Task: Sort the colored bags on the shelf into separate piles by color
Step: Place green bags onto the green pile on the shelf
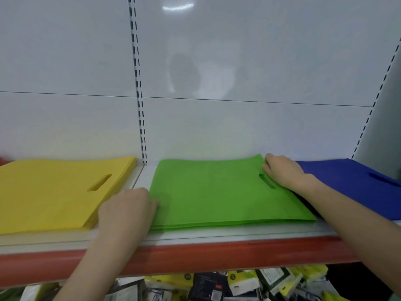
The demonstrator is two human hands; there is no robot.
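Note:
Three flat stacks of bags lie side by side on the white shelf [217,235]. A yellow stack [50,192] is at the left, a green stack [212,192] in the middle, a blue stack [347,183] at the right. My left hand [128,211] presses against the green stack's left edge, fingers curled at that edge. On the stack's right edge, beside its handle slot, rests my right hand [282,172] with its fingers bent over the bags. The blue stack's near left part is hidden by my right forearm.
A red strip [217,257] runs along the shelf's front edge. White back panels with a slotted upright [138,101] rise behind the bags. Below the shelf lie several packaged goods [238,283]. A red patch [3,160] shows at the far left edge.

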